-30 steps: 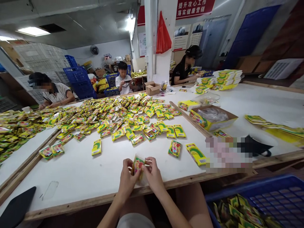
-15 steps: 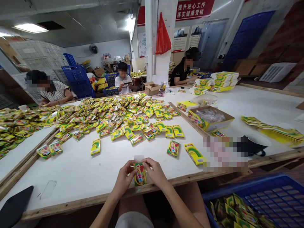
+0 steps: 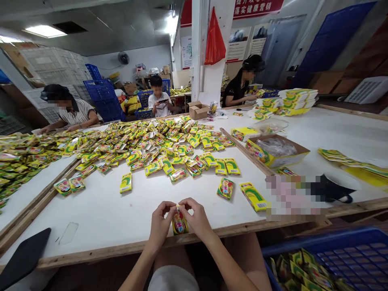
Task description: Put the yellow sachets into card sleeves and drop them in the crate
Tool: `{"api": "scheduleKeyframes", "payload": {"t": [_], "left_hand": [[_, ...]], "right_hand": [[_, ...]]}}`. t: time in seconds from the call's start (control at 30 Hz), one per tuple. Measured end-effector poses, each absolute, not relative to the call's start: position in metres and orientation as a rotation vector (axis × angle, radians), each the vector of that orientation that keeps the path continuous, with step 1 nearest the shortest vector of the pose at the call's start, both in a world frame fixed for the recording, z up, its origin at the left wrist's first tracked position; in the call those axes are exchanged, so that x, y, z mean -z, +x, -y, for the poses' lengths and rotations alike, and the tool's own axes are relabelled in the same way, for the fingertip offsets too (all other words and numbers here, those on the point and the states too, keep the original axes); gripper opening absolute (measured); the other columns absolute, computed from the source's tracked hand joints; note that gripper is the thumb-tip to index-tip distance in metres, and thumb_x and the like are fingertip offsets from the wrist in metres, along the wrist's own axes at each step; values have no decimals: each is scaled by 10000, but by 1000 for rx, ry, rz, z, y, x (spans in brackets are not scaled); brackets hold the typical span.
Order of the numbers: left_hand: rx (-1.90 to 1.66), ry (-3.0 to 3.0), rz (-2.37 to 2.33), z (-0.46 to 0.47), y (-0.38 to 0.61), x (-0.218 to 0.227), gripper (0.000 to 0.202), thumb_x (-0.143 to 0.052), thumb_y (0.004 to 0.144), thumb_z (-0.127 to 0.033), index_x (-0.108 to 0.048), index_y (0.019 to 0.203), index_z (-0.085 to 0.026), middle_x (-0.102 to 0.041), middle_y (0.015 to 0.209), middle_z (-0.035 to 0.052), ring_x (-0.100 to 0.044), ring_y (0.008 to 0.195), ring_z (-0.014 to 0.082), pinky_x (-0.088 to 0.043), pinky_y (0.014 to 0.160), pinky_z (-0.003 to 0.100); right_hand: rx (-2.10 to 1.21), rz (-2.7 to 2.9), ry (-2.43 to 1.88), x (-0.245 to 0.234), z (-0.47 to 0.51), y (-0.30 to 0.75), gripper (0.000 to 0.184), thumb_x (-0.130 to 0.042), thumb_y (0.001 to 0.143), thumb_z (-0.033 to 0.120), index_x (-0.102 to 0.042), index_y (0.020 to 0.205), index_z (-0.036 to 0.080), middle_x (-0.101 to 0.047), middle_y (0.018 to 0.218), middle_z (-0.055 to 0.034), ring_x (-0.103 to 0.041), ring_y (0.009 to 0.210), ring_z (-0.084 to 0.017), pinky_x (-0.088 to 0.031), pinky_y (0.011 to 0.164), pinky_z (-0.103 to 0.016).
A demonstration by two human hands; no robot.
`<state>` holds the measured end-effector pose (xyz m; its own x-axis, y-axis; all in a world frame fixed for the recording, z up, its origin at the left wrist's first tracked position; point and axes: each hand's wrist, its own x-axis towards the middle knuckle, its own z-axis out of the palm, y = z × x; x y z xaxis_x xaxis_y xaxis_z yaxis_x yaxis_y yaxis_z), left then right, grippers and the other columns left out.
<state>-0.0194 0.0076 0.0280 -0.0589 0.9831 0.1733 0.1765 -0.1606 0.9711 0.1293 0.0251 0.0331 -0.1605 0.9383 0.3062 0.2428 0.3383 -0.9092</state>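
Close to the table's front edge, a small green and yellow printed box (image 3: 180,224) stands upright between both hands. My left hand (image 3: 160,221) pinches its upper left corner with thumb and fingers. On the other side, my right hand (image 3: 196,218) has thumb and fingers closed at the upper right corner. The fingertips meet over the box's top end and hide its flap. Beyond the hands lie a lone box (image 3: 125,183) on the left, another box (image 3: 225,188) showing its printed front, and a longer yellow box (image 3: 253,197) on the right.
A large heap of similar boxes (image 3: 151,139) spreads across the table (image 3: 145,226). Wooden strips (image 3: 247,151) divide it. An open carton (image 3: 283,161) holds clear plastic. A blue crate (image 3: 291,242) with boxes stands low right; a dark flat object (image 3: 26,256) lies front left. Three co-workers sit beyond.
The white flap that stuck up from the box top no longer shows; both hands' fingertips have come together over that end. The whole view has shifted slightly.
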Motion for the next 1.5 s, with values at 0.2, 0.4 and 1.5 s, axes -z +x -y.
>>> {"api": "scheduleKeyframes", "payload": {"t": [0.2, 0.4, 1.5], "left_hand": [[-1300, 1362, -1337, -12, -20, -24, 233, -619, 809, -392, -663, 784, -164, -678, 741, 40, -614, 723, 180, -490, 680, 276], [-1204, 1546, -1198, -8, -32, -21, 212, -593, 841, -362, -702, 897, -190, -692, 925, 72, -636, 893, 214, -501, 799, 318], [-1064, 375, -1096, -39, -12, -26, 343, -436, 935, -407, -541, 1043, -100, -686, 773, 88, -666, 569, 172, -479, 469, 234]], "right_hand": [[-985, 1608, -1129, -34, -32, 130, 157, -555, 840, 288, -654, 765, 191, -679, 728, -20, -619, 689, -167, -491, 662, -273], [-1102, 1571, -1035, -28, -17, 132, 140, -549, 842, 285, -661, 874, 207, -700, 840, -30, -654, 783, -192, -525, 732, -301], [-943, 1121, -1306, -18, -46, 147, 442, -626, 737, 451, -486, 1075, 202, -637, 1009, -95, -626, 717, -184, -528, 635, -326]]}}
